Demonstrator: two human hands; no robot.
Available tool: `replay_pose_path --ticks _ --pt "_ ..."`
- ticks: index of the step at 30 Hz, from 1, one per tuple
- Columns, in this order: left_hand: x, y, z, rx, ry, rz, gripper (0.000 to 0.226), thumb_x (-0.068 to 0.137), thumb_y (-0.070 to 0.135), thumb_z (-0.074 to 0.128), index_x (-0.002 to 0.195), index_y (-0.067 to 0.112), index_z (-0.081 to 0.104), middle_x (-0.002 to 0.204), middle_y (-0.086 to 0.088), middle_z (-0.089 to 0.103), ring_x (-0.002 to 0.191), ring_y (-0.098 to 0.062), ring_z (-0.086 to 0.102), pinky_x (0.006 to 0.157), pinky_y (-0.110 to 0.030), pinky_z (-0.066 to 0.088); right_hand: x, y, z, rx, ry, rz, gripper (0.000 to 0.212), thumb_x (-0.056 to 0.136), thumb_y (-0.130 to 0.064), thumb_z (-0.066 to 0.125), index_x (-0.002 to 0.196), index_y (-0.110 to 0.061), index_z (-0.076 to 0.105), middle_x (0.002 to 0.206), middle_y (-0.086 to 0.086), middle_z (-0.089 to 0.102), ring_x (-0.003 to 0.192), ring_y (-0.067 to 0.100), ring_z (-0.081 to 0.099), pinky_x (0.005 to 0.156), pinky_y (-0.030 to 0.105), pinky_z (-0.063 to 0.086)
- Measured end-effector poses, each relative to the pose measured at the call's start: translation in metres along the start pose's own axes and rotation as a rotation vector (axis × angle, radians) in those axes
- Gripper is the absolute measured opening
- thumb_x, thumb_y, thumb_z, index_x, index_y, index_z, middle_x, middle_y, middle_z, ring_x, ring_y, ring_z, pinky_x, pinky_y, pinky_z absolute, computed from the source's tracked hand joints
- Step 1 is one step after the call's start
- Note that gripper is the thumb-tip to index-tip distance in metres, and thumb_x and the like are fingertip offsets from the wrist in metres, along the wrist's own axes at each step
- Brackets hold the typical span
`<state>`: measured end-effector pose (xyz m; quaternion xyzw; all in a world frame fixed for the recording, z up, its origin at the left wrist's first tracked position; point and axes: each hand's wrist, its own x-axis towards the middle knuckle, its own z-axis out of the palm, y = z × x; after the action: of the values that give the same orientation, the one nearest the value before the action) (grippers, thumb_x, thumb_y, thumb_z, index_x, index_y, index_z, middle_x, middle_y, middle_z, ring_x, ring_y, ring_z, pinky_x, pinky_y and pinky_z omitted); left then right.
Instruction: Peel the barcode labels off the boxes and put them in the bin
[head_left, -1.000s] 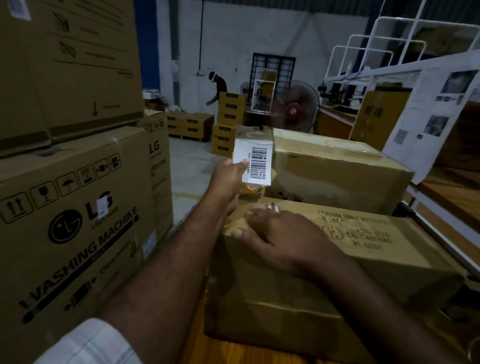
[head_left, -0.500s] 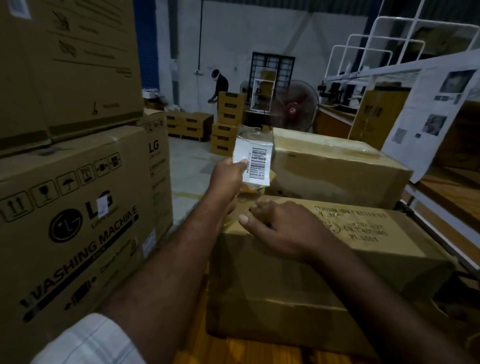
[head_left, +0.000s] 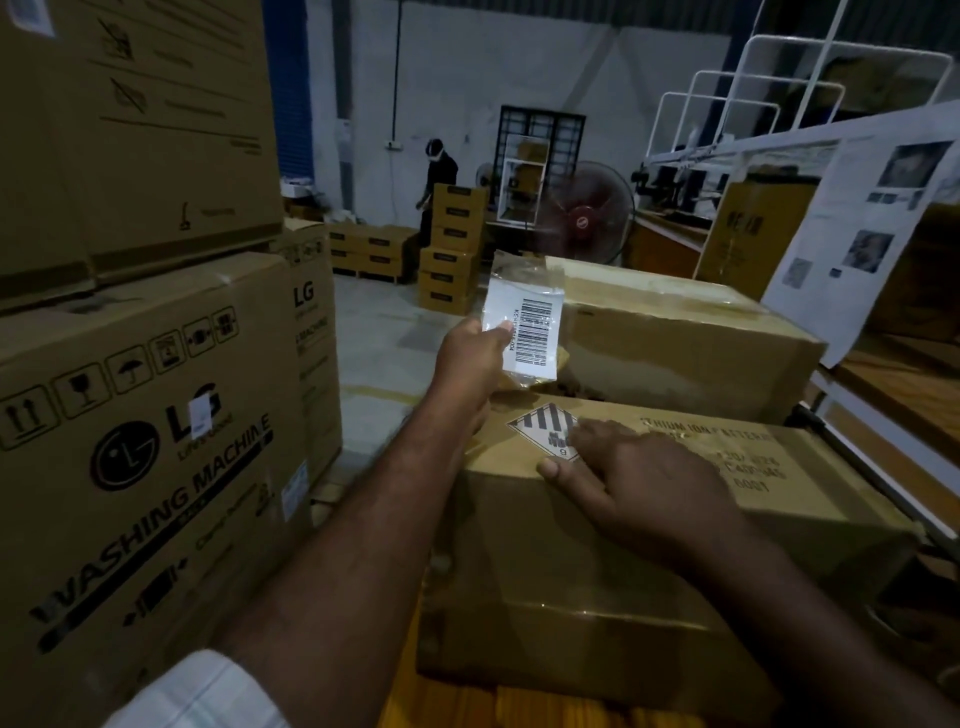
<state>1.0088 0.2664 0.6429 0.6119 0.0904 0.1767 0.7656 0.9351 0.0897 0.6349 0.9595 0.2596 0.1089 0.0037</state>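
My left hand (head_left: 467, 364) pinches a white barcode label (head_left: 527, 325) backed by clear tape, holding it up in the air above the far left corner of the near cardboard box (head_left: 597, 582). My right hand (head_left: 639, 478) lies flat on that box's top, fingers spread beside a black-and-white diamond hazard mark (head_left: 545, 428). A second cardboard box (head_left: 685, 343) stands right behind the near one. No bin is in view.
Stacked washing machine cartons (head_left: 135, 441) wall off the left side. A person (head_left: 439, 182) stands by small stacked boxes (head_left: 452, 244) at the back. A floor fan (head_left: 584, 213) and a white rail with a hanging paper sheet (head_left: 852, 218) are to the right.
My left hand has lifted the peeled label a little higher and tilted it. My right hand slid rightward on the box top, uncovering the diamond mark.
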Motion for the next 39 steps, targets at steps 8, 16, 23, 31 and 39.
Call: replay_pose_path --ticks 8,16,23,31,39 --pt "0.002 0.001 -0.005 0.019 0.025 0.043 0.012 0.1 0.017 0.053 0.108 0.013 0.062 0.091 -0.004 0.071 0.078 -0.017 0.069 0.057 -0.024 0.056 0.049 -0.037 0.019 0.134 0.045 -0.164 0.076 0.085 -0.08 0.022 0.11 -0.02 0.062 0.113 0.003 0.066 0.087 0.016 0.056 0.069 0.03 0.038" --pt "0.003 -0.003 0.004 -0.033 0.019 0.005 0.019 0.1 0.018 0.053 0.116 0.013 0.062 0.098 -0.006 0.073 0.079 -0.021 0.073 0.052 -0.026 0.056 -0.025 -0.016 0.0 0.195 -0.01 -0.183 0.089 0.077 -0.085 0.015 0.141 -0.033 0.048 0.15 -0.012 0.045 0.137 0.006 0.041 0.108 0.026 0.035" --pt "0.001 0.0 0.001 -0.068 -0.012 -0.013 0.017 0.101 0.018 0.052 0.113 0.011 0.061 0.094 -0.005 0.073 0.08 -0.019 0.071 0.051 -0.022 0.055 0.014 -0.005 0.008 0.037 0.019 0.035 0.079 0.086 -0.08 0.02 0.129 -0.025 0.055 0.136 -0.001 0.058 0.113 0.02 0.058 0.08 0.031 0.045" --pt "0.006 -0.001 -0.005 -0.067 0.023 -0.026 0.017 0.1 0.021 0.054 0.112 0.013 0.063 0.097 -0.006 0.074 0.084 -0.022 0.073 0.063 -0.031 0.059 0.003 -0.03 0.021 0.142 0.151 -0.254 0.045 0.096 -0.047 0.048 0.134 -0.024 0.055 0.142 -0.002 0.055 0.132 0.018 0.05 0.105 0.029 0.038" --pt "0.002 0.001 0.0 -0.137 -0.002 -0.046 0.013 0.101 0.02 0.053 0.109 0.015 0.062 0.096 -0.007 0.074 0.083 -0.024 0.072 0.062 -0.035 0.06 -0.026 0.004 0.042 -0.021 0.148 0.024 0.09 0.073 -0.071 0.062 0.148 -0.038 0.024 0.158 -0.011 0.028 0.146 0.015 0.026 0.117 0.049 0.02"
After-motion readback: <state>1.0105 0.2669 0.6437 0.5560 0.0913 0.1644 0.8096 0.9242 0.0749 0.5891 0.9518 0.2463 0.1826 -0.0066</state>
